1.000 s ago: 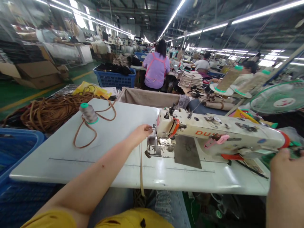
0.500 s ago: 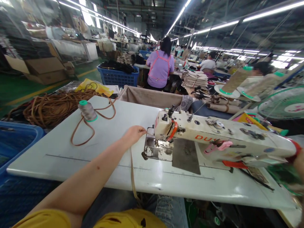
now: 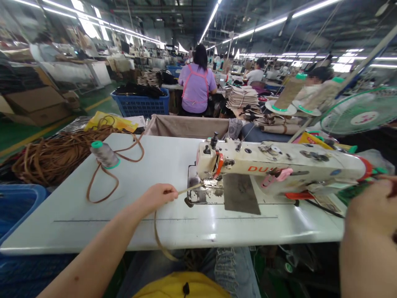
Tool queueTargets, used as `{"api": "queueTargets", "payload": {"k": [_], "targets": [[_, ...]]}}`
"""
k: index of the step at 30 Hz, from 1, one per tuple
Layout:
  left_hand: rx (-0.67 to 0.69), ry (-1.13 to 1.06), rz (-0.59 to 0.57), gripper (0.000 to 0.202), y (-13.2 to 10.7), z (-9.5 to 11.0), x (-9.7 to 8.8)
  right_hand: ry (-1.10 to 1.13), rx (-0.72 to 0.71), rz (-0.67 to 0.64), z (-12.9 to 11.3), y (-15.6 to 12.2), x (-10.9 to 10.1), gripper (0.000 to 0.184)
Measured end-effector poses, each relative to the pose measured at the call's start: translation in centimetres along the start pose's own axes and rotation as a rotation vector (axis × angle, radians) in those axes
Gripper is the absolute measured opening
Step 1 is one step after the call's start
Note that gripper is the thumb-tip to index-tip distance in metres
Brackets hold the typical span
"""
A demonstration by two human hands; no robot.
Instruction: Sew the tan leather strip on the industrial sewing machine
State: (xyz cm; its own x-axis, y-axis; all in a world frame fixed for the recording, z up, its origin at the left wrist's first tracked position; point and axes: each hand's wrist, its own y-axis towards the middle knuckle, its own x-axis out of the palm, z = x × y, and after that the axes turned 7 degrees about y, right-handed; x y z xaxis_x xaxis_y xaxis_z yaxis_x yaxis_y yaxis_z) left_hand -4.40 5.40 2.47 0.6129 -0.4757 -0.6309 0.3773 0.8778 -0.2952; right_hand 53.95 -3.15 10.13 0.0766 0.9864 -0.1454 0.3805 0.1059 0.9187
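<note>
My left hand [image 3: 159,196] is closed in a pinch on a narrow tan strap [image 3: 190,188]. From the fingers the strap runs taut to the needle area of the white sewing machine [image 3: 248,162]. Its other end hangs below my hand, over the table's front edge towards my lap. At the right edge of the view is my right hand [image 3: 376,203], raised beside the machine's red-ringed handwheel end. Its fingers are blurred and partly cut off, so what they do is unclear.
On the white table [image 3: 161,161] stands a grey thread cone [image 3: 104,155] with a brown cord loop [image 3: 102,194] around it. Brown straps [image 3: 52,159] lie heaped at left, above a blue basket [image 3: 23,207]. A green fan [image 3: 362,116] stands right; a person in purple [image 3: 195,89] sits ahead.
My left hand has moved left and nearer me, and the strap now stretches between it and the needle area. My right hand has come further into view. The camera view has shifted.
</note>
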Motion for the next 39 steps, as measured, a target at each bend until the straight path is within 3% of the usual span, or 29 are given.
{"api": "queueTargets", "payload": {"k": [1,4,6,8,11,14,17,21,23,25,27,29,32,35,39], "targets": [[-0.005,-0.063,-0.055,0.033,-0.7,0.0,0.3,0.02,-0.024,0.014,-3.1,-2.6,-1.2,0.025],[-0.003,-0.168,-0.112,0.036,-2.3,0.1,1.1,0.402,-0.157,-0.535,-13.1,-11.3,-3.9,0.015],[0.034,-0.162,-0.098,0.034,-3.2,0.4,1.7,0.507,-0.204,-0.723,-18.7,-16.2,-4.7,0.015],[0.063,-0.197,-0.128,0.032,-3.8,0.7,2.5,0.589,-0.214,-0.919,-22.7,-19.6,-4.7,0.025],[0.061,-0.377,-0.252,0.03,-4.5,1.2,4.4,0.653,-0.257,-1.132,-26.0,-22.1,-4.0,0.047],[0.096,-0.57,-0.316,0.029,-5.1,1.6,6.6,0.65,-0.341,-1.203,-27.3,-22.9,-3.3,0.053],[0.123,-0.716,-0.35,0.033,-5.8,2.1,7.8,0.638,-0.362,-1.199,-27.3,-23.1,-2.9,0.043],[0.064,-0.84,-0.529,0.037,-6.0,2.6,7.9,0.644,-0.34,-1.199,-26.3,-22.7,-3.1,0.035],[0.062,-0.774,-0.553,0.03,-5.2,2.7,7.6,0.658,-0.339,-1.218,-25.7,-22.4,-3.3,0.034],[0.121,-0.585,-0.354,0.02,-3.5,2.7,7.4,0.672,-0.346,-1.239,-25.3,-22.1,-3.4,0.033],[0.23,-0.367,-0.029,0.013,-1.6,2.7,7.4,0.675,-0.355,-1.259,-25.0,-21.8,-3.5,0.032],[0.388,-0.199,0.164,0.031,0.2,2.7,7.4,0.672,-0.359,-1.275,-24.8,-21.7,-3.4,0.031],[0.576,-0.032,0.142,0.052,1.9,2.6,7.7,0.687,-0.371,-1.302,-24.7,-21.4,-3.1,0.031],[0.6,0.052,0.126,0.049,2.4,2.3,8.2,0.708,-0.39,-1.319,-24.5,-21.2,-2.8,0.031],[0.598,0.102,0.2,0.047,2.5,1.7,8.6,0.684,-0.424,-1.31,-24.2,-21.3,-2.1,0.035]]}}
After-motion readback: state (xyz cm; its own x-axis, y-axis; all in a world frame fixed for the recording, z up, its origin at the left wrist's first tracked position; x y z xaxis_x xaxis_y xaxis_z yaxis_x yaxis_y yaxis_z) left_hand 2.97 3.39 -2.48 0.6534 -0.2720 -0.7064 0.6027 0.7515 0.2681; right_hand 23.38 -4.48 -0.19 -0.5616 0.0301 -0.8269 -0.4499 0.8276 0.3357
